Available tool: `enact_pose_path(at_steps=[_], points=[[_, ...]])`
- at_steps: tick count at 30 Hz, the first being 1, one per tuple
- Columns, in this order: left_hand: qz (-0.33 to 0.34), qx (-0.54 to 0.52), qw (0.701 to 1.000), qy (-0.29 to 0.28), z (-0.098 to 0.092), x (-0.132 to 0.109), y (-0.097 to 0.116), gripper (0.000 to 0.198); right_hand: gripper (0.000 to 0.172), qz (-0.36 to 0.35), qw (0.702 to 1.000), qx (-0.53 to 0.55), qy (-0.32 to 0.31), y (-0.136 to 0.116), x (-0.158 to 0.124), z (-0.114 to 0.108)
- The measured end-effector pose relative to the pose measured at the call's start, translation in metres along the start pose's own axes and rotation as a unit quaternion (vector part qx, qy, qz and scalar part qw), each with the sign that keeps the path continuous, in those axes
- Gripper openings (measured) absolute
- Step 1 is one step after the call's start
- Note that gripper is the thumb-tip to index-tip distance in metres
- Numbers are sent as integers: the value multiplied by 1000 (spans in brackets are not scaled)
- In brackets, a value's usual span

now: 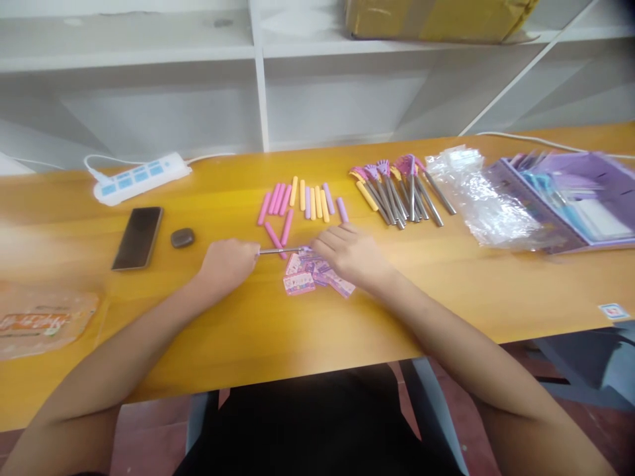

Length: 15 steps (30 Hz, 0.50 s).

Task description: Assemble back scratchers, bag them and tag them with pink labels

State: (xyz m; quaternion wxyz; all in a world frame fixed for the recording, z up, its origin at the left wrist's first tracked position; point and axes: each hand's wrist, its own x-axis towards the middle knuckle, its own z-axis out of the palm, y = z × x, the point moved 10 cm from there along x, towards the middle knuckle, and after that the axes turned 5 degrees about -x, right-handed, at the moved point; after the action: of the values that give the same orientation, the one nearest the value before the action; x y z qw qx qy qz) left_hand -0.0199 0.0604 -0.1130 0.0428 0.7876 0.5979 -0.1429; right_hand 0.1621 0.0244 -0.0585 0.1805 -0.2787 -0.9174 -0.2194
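A thin metal telescopic rod (278, 251) stretches level between my two hands, apparently a back scratcher. My left hand (231, 263) is closed around its left end, and my right hand (351, 254) is closed around the other, where a bit of purple shows at the fingers. My fingers hide both ends. Beneath the rod lie several small printed pink and purple cards (299, 283), loosely overlapping. Just beyond my hands, pink handle tubes (272, 233) and yellow and purple handle tubes (317, 201) lie in loose groups. A pile of back scratchers (397, 192) with hand-shaped heads and bare metal shafts rests farther right.
Clear plastic bags (496, 205) lie against a purple box (608, 178) of packets at the right. On the left are a phone (137, 238), a dark small case (182, 238), a power strip (143, 177) and a plastic package (47, 320). White shelves (198, 56) stand behind.
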Motion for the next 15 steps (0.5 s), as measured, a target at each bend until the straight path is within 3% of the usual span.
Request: enact_pose_path(at_steps=[3, 6, 8, 10, 12, 15], points=[[-15, 25, 999, 24, -9, 6, -24, 41, 23, 24, 999, -40, 23, 46, -44, -23], [-52, 42, 997, 43, -17, 12, -64, 39, 16, 65, 996, -55, 2, 110, -131, -45], [-70, 43, 995, 55, -21, 15, -90, 38, 20, 158, 983, -93, -8, 160, -199, -68], [-65, 45, 993, 85, -26, 18, -104, 38, 22, 298, 943, -128, -82, 205, -265, -81], [-42, 23, 994, 98, -26, 22, -105, 38, 22, 385, 905, -142, -111, 224, -307, -95], [-30, -2, 995, 92, -17, 29, -96, 39, 16, 418, 892, -132, -111, 216, -317, -104]])
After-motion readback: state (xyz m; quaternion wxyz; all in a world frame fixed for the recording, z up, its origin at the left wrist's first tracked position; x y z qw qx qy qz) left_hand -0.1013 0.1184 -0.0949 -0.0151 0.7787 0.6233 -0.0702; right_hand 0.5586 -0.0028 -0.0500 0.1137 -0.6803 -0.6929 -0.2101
